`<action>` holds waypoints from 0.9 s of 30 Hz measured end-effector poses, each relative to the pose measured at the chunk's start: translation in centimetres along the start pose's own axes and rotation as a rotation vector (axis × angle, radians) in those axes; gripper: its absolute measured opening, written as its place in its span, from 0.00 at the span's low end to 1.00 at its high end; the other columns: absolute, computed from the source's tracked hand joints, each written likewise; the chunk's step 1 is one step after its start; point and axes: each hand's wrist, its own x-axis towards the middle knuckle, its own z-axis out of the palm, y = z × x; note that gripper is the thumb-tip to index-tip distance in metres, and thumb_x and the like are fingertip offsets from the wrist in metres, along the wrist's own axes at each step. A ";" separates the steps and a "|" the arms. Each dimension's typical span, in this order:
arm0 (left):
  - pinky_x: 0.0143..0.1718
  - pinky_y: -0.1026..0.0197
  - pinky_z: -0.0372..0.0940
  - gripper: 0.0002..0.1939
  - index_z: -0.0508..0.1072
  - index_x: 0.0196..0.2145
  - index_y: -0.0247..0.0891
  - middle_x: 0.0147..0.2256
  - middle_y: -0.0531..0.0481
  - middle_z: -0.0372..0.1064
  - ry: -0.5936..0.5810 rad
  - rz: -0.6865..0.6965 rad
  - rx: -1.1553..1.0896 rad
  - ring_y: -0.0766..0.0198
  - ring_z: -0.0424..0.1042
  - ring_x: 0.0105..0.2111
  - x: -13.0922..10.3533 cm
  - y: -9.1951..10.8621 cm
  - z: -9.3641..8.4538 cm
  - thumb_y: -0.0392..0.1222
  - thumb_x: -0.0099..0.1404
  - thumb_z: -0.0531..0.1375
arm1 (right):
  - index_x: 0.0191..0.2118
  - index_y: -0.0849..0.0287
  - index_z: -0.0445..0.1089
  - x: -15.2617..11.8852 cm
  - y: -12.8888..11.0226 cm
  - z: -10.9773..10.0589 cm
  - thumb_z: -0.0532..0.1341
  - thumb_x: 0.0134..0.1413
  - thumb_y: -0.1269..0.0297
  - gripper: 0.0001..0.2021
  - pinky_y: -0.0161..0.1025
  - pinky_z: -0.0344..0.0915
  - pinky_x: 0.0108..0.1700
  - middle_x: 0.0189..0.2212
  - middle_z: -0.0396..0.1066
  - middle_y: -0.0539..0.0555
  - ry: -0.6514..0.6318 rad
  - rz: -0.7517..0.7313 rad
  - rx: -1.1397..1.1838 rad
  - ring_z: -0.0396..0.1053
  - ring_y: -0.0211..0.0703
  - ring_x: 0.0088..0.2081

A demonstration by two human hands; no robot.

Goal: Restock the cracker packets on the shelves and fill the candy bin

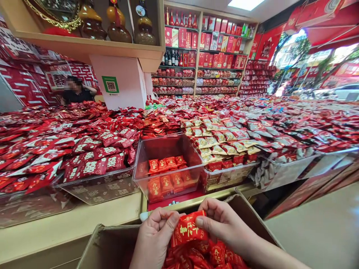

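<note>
Between my two hands is a red candy packet (188, 228) with gold lettering. My left hand (159, 233) pinches its left side between thumb and fingers, and my right hand (220, 220) grips the upper right corner. Both hands are over an open cardboard box (109, 243), where many like red packets (217, 254) lie loose. Just beyond the box stands a clear plastic bin (168, 147). Inside it, rows of the same red packets (166, 164) are laid in its lower part.
Heaped bins of dark red packets (95, 155) stand to the left, and gold-and-white packets (221, 140) to the right. A white box with a QR code (117, 80) rises behind them. A person (77, 89) sits at the back left. Shelves (199, 56) line the far wall.
</note>
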 end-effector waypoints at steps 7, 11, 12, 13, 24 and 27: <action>0.21 0.67 0.64 0.14 0.69 0.22 0.37 0.19 0.53 0.73 -0.034 0.080 0.052 0.67 0.69 0.18 -0.4 0.8 0.0 0.47 0.44 0.69 | 0.27 0.61 0.57 -0.4 -0.4 0.3 0.68 0.38 0.54 0.21 0.27 0.52 0.22 0.20 0.58 0.44 -0.050 -0.008 0.004 0.53 0.27 0.21; 0.26 0.64 0.69 0.17 0.72 0.30 0.38 0.23 0.51 0.74 0.049 0.371 0.374 0.62 0.73 0.23 -0.3 4.4 -1.1 0.53 0.48 0.65 | 0.29 0.60 0.60 -0.3 -4.2 -0.6 0.59 0.51 0.55 0.13 0.32 0.56 0.29 0.25 0.62 0.49 0.089 -0.335 -0.382 0.58 0.33 0.27; 0.30 0.63 0.70 0.17 0.72 0.32 0.38 0.26 0.50 0.75 0.080 0.489 0.475 0.61 0.74 0.26 0.0 5.9 -1.3 0.53 0.49 0.64 | 0.30 0.60 0.62 0.1 -5.6 -0.9 0.57 0.53 0.57 0.11 0.33 0.57 0.31 0.26 0.63 0.50 0.161 -0.438 -0.536 0.59 0.34 0.28; 0.34 0.62 0.69 0.16 0.73 0.34 0.38 0.29 0.48 0.76 0.132 0.609 0.576 0.61 0.75 0.30 0.5 7.4 -1.4 0.52 0.51 0.63 | 0.31 0.59 0.63 0.7 -7.1 -1.2 0.56 0.54 0.59 0.09 0.33 0.58 0.32 0.27 0.64 0.51 0.228 -0.523 -0.686 0.60 0.35 0.29; 0.44 0.56 0.64 0.15 0.73 0.39 0.37 0.40 0.44 0.74 -0.172 0.701 1.439 0.56 0.72 0.40 9.6 13.0 0.2 0.41 0.58 0.51 | 0.36 0.62 0.70 13.3 -11.6 0.2 0.59 0.47 0.72 0.08 0.33 0.57 0.33 0.33 0.72 0.55 0.118 -0.384 -1.367 0.66 0.41 0.34; 0.46 0.56 0.62 0.21 0.66 0.49 0.34 0.45 0.40 0.72 -0.142 0.686 1.457 0.56 0.71 0.44 10.2 12.1 -0.3 0.40 0.59 0.49 | 0.39 0.64 0.69 14.5 -11.5 0.7 0.64 0.41 0.70 0.14 0.30 0.58 0.30 0.33 0.72 0.53 -0.013 -0.285 -1.318 0.66 0.37 0.32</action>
